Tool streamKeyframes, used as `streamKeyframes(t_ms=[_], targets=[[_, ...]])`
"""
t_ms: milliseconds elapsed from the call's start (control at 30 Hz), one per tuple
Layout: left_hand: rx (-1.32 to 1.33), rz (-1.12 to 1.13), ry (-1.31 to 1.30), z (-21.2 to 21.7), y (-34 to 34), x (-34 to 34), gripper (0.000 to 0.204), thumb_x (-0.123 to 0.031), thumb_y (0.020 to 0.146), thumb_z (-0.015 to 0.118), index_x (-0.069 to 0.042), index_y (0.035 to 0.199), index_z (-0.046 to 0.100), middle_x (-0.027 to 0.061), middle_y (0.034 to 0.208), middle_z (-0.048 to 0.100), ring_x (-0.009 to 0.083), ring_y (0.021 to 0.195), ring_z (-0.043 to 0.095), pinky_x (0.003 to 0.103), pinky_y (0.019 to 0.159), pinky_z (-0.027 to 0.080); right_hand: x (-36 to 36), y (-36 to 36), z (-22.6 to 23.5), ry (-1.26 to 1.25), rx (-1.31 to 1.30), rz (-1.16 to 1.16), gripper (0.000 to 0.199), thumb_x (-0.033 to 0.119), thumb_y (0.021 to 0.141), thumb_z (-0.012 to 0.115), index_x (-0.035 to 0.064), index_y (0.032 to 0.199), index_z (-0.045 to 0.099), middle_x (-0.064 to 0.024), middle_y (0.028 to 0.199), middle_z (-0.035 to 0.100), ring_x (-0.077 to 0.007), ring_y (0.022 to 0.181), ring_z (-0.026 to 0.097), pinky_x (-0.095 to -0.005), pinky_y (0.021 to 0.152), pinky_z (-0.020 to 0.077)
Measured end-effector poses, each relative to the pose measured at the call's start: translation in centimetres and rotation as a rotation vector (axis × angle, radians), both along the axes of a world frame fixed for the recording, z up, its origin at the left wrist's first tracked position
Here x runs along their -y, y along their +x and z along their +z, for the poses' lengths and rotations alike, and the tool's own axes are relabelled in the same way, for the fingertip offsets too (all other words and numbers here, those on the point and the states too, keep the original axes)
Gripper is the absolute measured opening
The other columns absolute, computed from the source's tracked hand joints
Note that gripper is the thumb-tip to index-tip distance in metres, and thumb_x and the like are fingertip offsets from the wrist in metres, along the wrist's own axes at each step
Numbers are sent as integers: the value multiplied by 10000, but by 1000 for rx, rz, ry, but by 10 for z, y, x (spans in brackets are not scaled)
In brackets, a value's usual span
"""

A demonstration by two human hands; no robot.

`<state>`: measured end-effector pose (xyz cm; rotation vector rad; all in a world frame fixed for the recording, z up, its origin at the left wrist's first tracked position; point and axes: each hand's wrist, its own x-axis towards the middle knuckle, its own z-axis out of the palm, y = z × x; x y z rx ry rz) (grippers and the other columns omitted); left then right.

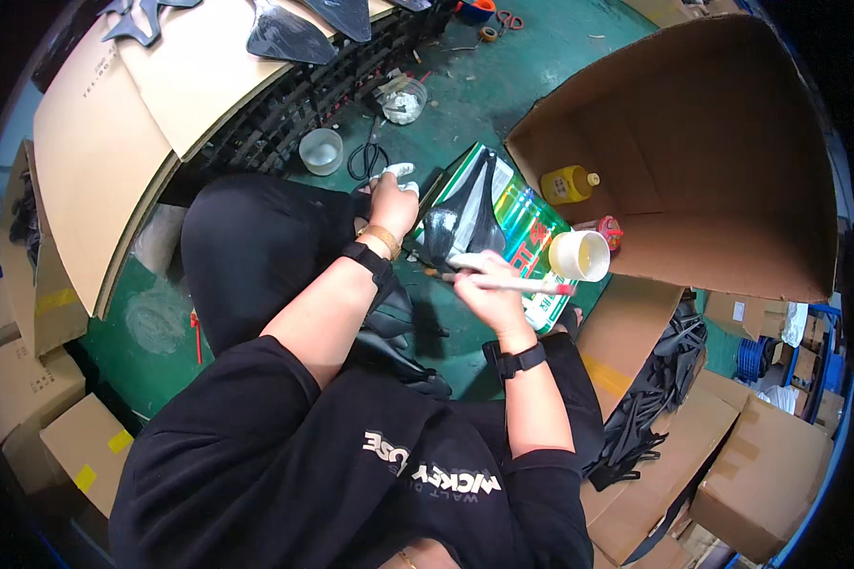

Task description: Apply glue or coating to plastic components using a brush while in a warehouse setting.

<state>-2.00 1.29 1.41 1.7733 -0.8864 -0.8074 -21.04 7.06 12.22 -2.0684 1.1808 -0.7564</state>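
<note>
My right hand [493, 294] is closed around a slim paintbrush [512, 283] with a pale handle and a red end; its dark tip points left. Just beyond lies a glossy black plastic part [460, 218], two-lobed with a long narrow end, on a green-and-white printed box [514, 220]. My right fingers are at its near edge. To the left of the box, my left hand [392, 202] is held by my knee, white coverings on its fingers. Those fingers look curled, and what they may hold is hidden. A white cup [579, 256] with yellowish contents stands on the box's right side.
A large open carton [702, 180] at right holds a yellow bottle [569, 184]. Another carton of black parts [650, 394] sits at lower right. A clear tub [322, 152] and a tub of white stuff [403, 100] stand on the floor. Cardboard sheets [190, 71] carry more black parts.
</note>
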Motion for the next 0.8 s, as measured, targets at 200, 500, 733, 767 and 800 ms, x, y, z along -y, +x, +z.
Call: streamKeyframes(t_ms=[200,500,733,767,800], targets=[[-10,-29,20,2,-1,-2,314,-18,803,577,10,1114,601,142,1054,638,210,943,617,301,823,476,-5,-10,1,-191,-84,-26,178,20,721,662,43,896,685,-119,827,637,-250,729,623,-317,665,514],[-114,-35,12,5,0,-4,306,-13,810,572,6,1114,598,152,1067,625,233,971,610,311,854,467,24,-34,3,-214,64,-280,208,44,759,678,50,967,682,-118,855,641,-246,765,635,-323,683,510],[-114,-37,-4,9,-3,-6,322,-68,791,579,-33,1110,601,201,1047,589,294,974,567,343,839,456,4,-41,6,-111,-89,-105,174,38,734,659,69,900,697,-105,814,635,-238,718,628,-305,661,514],[-100,-40,11,7,0,-5,321,-42,792,581,-13,1111,602,177,1050,609,266,969,584,332,845,461,1,-41,8,-82,-92,-42,173,46,726,657,68,891,701,-103,794,637,-229,715,629,-305,659,514],[-85,-43,26,4,3,-5,320,-16,794,583,6,1112,604,152,1052,629,238,964,601,321,850,466,0,-41,9,-54,-95,22,172,53,718,655,67,882,705,-101,774,638,-220,711,630,-304,657,513]])
